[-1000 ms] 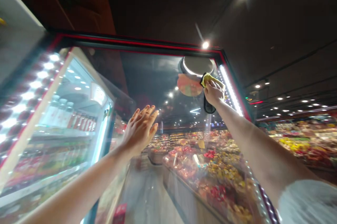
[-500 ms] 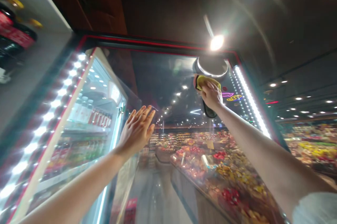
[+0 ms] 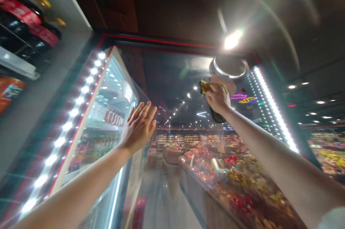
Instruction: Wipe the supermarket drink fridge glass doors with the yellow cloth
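Two bare arms are reaching up and forward in my feed, the left arm point(image 3: 78, 182) rising from the lower left and the right arm point(image 3: 272, 157) from the lower right, both nearly straight. The left hand point(image 3: 138, 128) is standing open, with its palm facing forward and its fingers spread upward. It is just beside the edge of a tall glass pane point(image 3: 172, 78), though the glare is too strong for me to be sure whether it is touching. The right hand point(image 3: 218, 99) is raised higher and is closed around a folded yellow cloth point(image 3: 206, 87), with its fingers curling over the cloth and pressing it toward the upper part of the pane, near a red-and-black frame point(image 3: 172, 42).

A round metal fixture point(image 3: 228, 67) is showing just above that hand, and a dark shape point(image 3: 217, 116) is sitting just below it; I cannot tell what that shape is. To the left, a lit drinks cooler point(image 3: 107, 114) is holding rows of bottles. Beyond the glass, a long display surface point(image 3: 196, 200) is carrying heaps of colourful packaged sweets point(image 3: 231, 182). A white sleeve point(image 3: 332, 220) is appearing at the lower right corner.
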`<control>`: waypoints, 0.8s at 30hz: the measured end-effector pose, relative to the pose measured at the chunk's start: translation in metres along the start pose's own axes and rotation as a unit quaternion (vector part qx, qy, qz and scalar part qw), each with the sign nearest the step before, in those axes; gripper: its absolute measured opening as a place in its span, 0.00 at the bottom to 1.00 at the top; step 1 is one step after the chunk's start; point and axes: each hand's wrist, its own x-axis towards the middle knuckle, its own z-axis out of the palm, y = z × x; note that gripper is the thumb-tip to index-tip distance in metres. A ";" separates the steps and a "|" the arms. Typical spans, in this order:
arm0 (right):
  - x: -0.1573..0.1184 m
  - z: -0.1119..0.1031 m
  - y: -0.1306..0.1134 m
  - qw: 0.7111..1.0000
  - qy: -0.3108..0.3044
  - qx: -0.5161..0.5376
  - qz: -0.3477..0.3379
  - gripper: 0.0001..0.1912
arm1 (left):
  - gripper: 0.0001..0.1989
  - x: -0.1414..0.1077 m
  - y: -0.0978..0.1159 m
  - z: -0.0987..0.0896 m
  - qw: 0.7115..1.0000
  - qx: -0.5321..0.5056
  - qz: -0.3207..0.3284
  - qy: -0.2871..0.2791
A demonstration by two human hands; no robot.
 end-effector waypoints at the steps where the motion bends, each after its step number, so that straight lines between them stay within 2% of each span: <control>1: 0.012 0.001 0.010 0.999 0.018 0.002 0.038 0.16 | 0.26 -0.002 -0.006 -0.001 1.000 0.005 -0.007 -0.004; 3: 0.043 0.006 0.009 0.994 0.040 0.015 0.100 0.19 | 0.26 -0.007 -0.015 -0.002 1.000 0.010 -0.007 -0.015; 4: 0.058 0.010 -0.003 0.993 0.040 0.024 0.110 0.20 | 0.26 -0.009 -0.018 -0.001 1.000 0.011 -0.004 -0.019; 6: 0.080 0.018 -0.047 0.994 0.024 0.039 0.104 0.20 | 0.27 -0.012 -0.019 0.000 1.000 0.014 -0.001 -0.018; 9: 0.079 0.029 -0.123 0.998 -0.005 0.054 0.007 0.17 | 0.26 -0.012 -0.017 0.002 1.000 0.015 -0.002 -0.014; 11: 0.061 0.032 -0.150 0.990 -0.023 0.076 -0.120 0.17 | 0.26 -0.012 -0.018 0.002 1.000 0.010 0.000 -0.010; 13: 0.041 0.029 -0.147 0.975 -0.033 0.092 -0.201 0.16 | 0.26 -0.012 -0.019 0.001 1.000 0.002 0.003 -0.006; 14: 0.034 0.024 -0.136 0.976 -0.031 0.092 -0.197 0.15 | 0.26 -0.012 -0.020 0.001 1.000 -0.001 0.004 -0.006; 15: 0.031 0.020 -0.121 0.982 -0.026 0.087 -0.163 0.15 | 0.26 -0.013 -0.020 0.001 1.000 -0.002 0.006 -0.008; 17: 0.035 0.014 -0.091 0.997 0.001 0.066 -0.045 0.16 | 0.26 -0.014 -0.020 0.000 1.000 -0.001 0.011 -0.012; 19: 0.053 0.015 -0.077 0.997 0.030 0.053 0.042 0.19 | 0.26 -0.016 -0.019 0.001 1.000 0.003 0.012 -0.014; 20: 0.064 0.019 -0.081 0.996 0.039 0.050 0.068 0.20 | 0.26 -0.016 -0.018 0.002 1.000 0.004 0.012 -0.013; 22: 0.083 0.030 -0.109 0.993 0.044 0.050 0.094 0.19 | 0.26 -0.017 -0.018 0.003 1.000 0.005 0.014 -0.009; 24: 0.090 0.041 -0.152 0.996 0.029 0.060 0.055 0.18 | 0.26 -0.018 -0.020 0.002 1.000 0.003 0.025 -0.005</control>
